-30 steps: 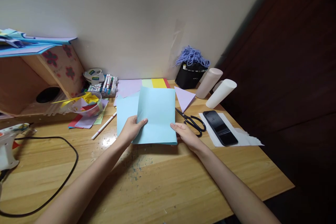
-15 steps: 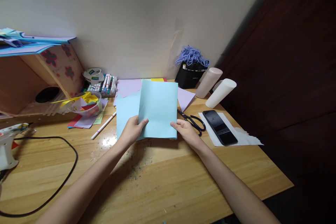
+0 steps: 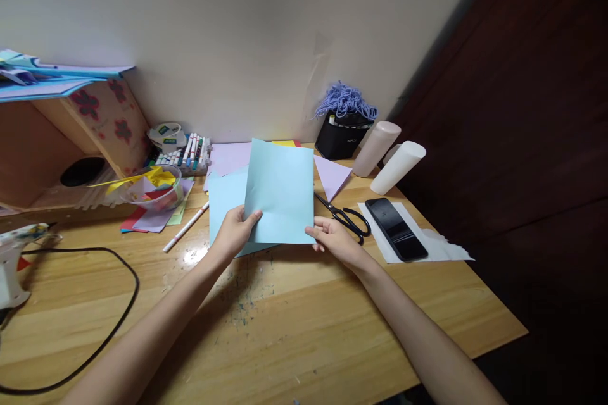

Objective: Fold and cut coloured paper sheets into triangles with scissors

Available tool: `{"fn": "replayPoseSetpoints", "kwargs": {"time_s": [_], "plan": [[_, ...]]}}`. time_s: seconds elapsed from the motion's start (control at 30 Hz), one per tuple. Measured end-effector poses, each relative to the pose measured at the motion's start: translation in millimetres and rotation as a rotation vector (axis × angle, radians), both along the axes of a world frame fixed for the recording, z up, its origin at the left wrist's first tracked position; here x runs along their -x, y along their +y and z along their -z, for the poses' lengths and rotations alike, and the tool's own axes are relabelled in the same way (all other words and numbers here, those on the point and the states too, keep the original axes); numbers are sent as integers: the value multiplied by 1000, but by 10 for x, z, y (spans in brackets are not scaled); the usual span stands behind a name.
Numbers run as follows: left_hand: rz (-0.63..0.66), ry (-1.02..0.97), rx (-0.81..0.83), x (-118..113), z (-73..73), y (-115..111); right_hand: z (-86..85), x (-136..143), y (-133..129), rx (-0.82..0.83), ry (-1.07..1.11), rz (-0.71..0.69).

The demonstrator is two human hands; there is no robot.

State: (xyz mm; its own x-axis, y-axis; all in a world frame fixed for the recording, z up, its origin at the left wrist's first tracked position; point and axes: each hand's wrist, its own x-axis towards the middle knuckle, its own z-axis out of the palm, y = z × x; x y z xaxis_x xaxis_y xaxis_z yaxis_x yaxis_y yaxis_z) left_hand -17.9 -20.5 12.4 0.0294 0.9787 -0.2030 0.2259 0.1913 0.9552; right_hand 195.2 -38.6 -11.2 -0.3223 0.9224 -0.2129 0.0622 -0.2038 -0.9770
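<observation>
A light blue sheet of paper (image 3: 281,193) is held up between my hands, tilted slightly above the table. My left hand (image 3: 236,230) pinches its lower left edge, thumb on the front. My right hand (image 3: 333,238) grips the lower right corner, with the thumb in front and fingers behind. Behind it, another light blue sheet (image 3: 221,202) lies on the table, partly covered. Just beyond my right hand lie black-handled scissors (image 3: 349,221), and a lilac paper triangle (image 3: 333,176) sits behind them.
Right of the scissors, a phone (image 3: 396,230) rests on white paper. Two cylindrical bottles (image 3: 399,168) and a black pouch (image 3: 342,139) with blue yarn stand at the back. Leftward are a white marker (image 3: 186,226), a tub of paper scraps (image 3: 151,193), a box and a corded glue gun (image 3: 14,266).
The held sheet has shifted slightly left and tilted, its top left corner rising. Both hands moved a little with it, and more of the lilac triangle shows.
</observation>
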Motion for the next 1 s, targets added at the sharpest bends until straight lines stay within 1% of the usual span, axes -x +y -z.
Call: {"fn": "replayPoseSetpoints", "kwargs": {"time_s": [0.1,0.3,0.47,0.67,0.73,0.8,0.87,0.93,1.0], "plan": [[-2,-6,0,1,6,6,11,-4,1,-8,-3,-8],[10,-16,-9,10,37,13,-30,-66,-21,70,7,-124],[24,5,-15,7,29,10,-51,-77,-21,62,3,-144],[56,62,-61,6,-3,0,-36,-46,-14,74,33,-117],[122,62,-56,32,-21,5,-31,-49,-12,70,2,-76],[195,44,-27,69,-28,20,-18,-52,-2,38,-47,1],[211,13,12,96,-9,39,10,-45,13,-1,-71,75],[127,-54,21,84,32,43,49,-20,23,-39,-71,145],[-13,-164,9,14,77,6,87,29,16,-88,-80,242]]}}
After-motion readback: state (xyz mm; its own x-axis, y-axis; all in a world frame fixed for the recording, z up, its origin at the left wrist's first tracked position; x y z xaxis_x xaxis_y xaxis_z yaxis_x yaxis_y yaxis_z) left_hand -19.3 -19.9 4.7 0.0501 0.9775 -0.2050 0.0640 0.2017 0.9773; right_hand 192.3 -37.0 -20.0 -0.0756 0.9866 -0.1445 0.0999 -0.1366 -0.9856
